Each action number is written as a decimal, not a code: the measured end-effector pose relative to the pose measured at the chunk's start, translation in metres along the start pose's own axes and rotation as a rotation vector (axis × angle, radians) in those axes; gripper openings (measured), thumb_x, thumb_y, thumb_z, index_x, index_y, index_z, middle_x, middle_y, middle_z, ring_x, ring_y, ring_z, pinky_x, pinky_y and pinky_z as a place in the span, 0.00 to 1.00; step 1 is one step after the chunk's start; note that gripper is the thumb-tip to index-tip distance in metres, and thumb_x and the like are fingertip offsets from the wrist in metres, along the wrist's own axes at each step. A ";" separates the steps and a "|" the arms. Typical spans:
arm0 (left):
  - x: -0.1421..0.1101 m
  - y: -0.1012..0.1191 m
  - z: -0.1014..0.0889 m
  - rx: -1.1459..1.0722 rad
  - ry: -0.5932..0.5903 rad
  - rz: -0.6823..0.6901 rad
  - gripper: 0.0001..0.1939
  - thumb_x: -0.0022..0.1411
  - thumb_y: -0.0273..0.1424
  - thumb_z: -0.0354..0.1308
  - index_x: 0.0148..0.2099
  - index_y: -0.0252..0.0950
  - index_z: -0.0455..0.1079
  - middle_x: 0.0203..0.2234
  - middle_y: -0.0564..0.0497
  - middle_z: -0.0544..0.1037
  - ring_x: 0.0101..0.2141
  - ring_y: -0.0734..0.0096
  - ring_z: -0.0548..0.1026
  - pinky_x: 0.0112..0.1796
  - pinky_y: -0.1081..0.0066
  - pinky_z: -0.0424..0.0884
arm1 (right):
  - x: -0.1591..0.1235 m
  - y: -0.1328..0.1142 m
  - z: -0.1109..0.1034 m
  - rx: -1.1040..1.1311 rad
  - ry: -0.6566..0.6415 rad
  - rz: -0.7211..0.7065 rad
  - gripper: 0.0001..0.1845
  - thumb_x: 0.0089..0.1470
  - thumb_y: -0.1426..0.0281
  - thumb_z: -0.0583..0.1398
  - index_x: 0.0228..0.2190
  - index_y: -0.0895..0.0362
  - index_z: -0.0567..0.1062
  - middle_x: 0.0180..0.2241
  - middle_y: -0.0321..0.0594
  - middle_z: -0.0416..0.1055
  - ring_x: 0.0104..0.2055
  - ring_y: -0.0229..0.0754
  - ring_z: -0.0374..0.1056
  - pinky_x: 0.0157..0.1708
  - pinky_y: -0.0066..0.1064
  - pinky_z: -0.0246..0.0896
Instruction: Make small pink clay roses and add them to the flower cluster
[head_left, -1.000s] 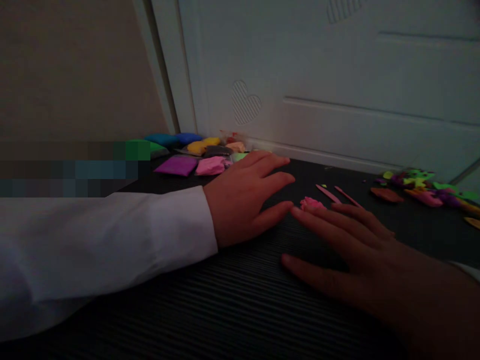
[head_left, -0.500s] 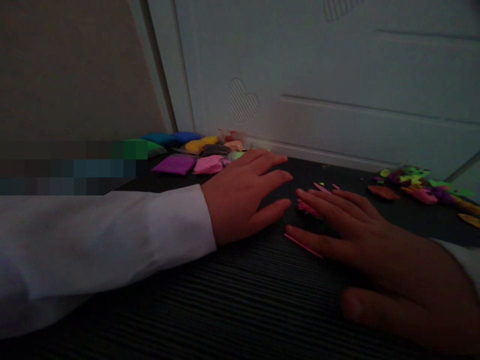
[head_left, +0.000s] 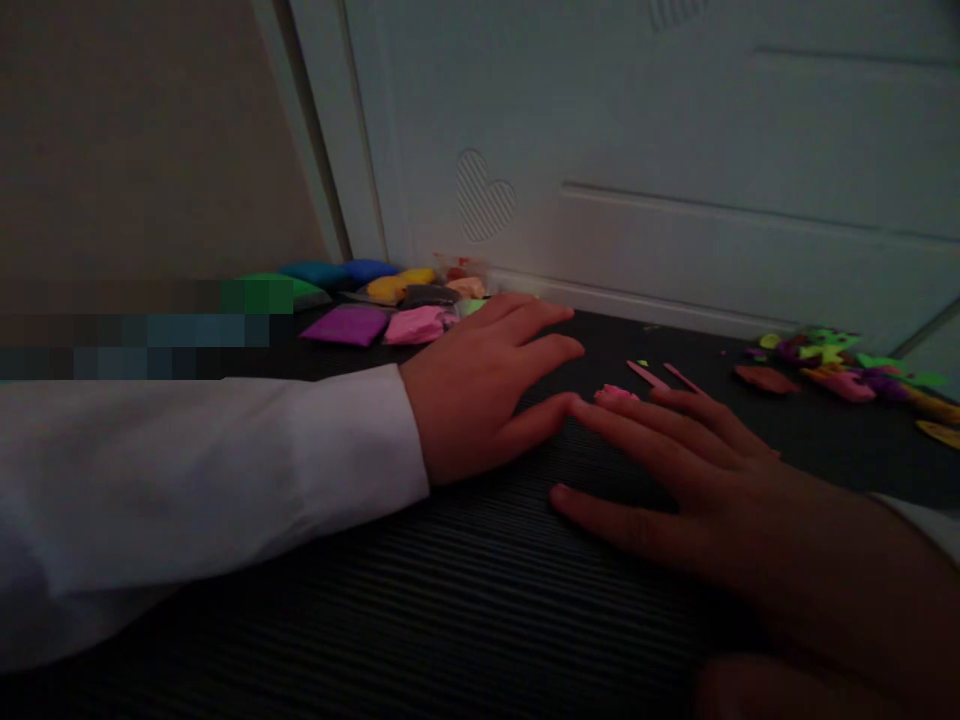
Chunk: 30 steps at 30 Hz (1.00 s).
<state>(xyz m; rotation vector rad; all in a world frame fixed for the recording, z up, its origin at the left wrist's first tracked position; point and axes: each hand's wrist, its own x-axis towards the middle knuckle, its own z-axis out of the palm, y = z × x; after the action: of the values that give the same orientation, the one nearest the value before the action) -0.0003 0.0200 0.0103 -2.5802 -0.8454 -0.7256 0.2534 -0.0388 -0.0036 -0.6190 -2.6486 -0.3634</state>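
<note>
My left hand [head_left: 487, 385] lies flat on the dark ribbed table [head_left: 450, 600], fingers stretched out and open, in a white sleeve. My right hand [head_left: 697, 480] also lies flat and open, fingers spread, its fingertips just short of a small pink clay lump [head_left: 616, 394]. The lump sits between the two hands' fingertips. Two thin pink clay strips [head_left: 660, 376] lie just behind it. Neither hand grips anything. The scene is dim.
Coloured clay packets [head_left: 390, 305] in purple, pink, yellow, blue and green lie at the back left near a white door [head_left: 637, 150]. A pile of mixed clay scraps [head_left: 840, 365] lies at the right. A wall stands at the left.
My right hand slid forward over the pink lump half a second ago, then drew back, so the lump shows again beyond its fingertips. The left hand has stayed put.
</note>
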 end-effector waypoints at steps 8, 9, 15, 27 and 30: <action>0.001 0.000 -0.001 0.000 -0.013 0.003 0.20 0.73 0.34 0.52 0.60 0.29 0.72 0.64 0.33 0.71 0.64 0.45 0.68 0.63 0.45 0.64 | 0.004 -0.008 -0.002 -0.020 0.007 0.019 0.39 0.69 0.42 0.41 0.61 0.51 0.74 0.69 0.54 0.64 0.69 0.64 0.63 0.61 0.69 0.60; 0.001 0.000 -0.001 0.000 -0.013 0.000 0.20 0.73 0.34 0.52 0.60 0.30 0.72 0.65 0.33 0.71 0.64 0.45 0.68 0.63 0.44 0.64 | 0.004 -0.009 -0.002 -0.026 0.000 0.026 0.39 0.69 0.42 0.40 0.60 0.51 0.74 0.70 0.53 0.63 0.69 0.64 0.62 0.62 0.69 0.60; 0.001 0.001 0.000 0.002 -0.006 0.000 0.19 0.74 0.34 0.52 0.60 0.29 0.73 0.64 0.32 0.71 0.64 0.44 0.68 0.63 0.44 0.64 | 0.007 -0.010 -0.007 -0.048 -0.064 0.114 0.36 0.72 0.46 0.41 0.62 0.52 0.71 0.71 0.52 0.61 0.72 0.59 0.57 0.67 0.68 0.51; 0.001 0.001 -0.003 0.008 -0.011 0.009 0.20 0.75 0.34 0.53 0.61 0.27 0.73 0.64 0.32 0.72 0.64 0.44 0.69 0.63 0.45 0.64 | -0.020 0.000 -0.002 -0.291 -0.064 -0.074 0.32 0.69 0.60 0.50 0.70 0.53 0.56 0.78 0.48 0.37 0.78 0.55 0.36 0.68 0.61 0.55; 0.000 0.001 -0.003 0.011 -0.009 0.015 0.20 0.75 0.35 0.53 0.61 0.28 0.72 0.64 0.32 0.72 0.63 0.44 0.69 0.63 0.45 0.65 | -0.019 -0.006 0.000 -0.318 -0.085 -0.111 0.30 0.66 0.66 0.53 0.67 0.54 0.59 0.77 0.50 0.41 0.77 0.59 0.41 0.65 0.64 0.58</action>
<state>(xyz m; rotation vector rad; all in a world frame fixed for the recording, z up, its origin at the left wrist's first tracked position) -0.0006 0.0180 0.0125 -2.5794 -0.8302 -0.7036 0.2662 -0.0509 -0.0127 -0.5935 -2.7353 -0.8199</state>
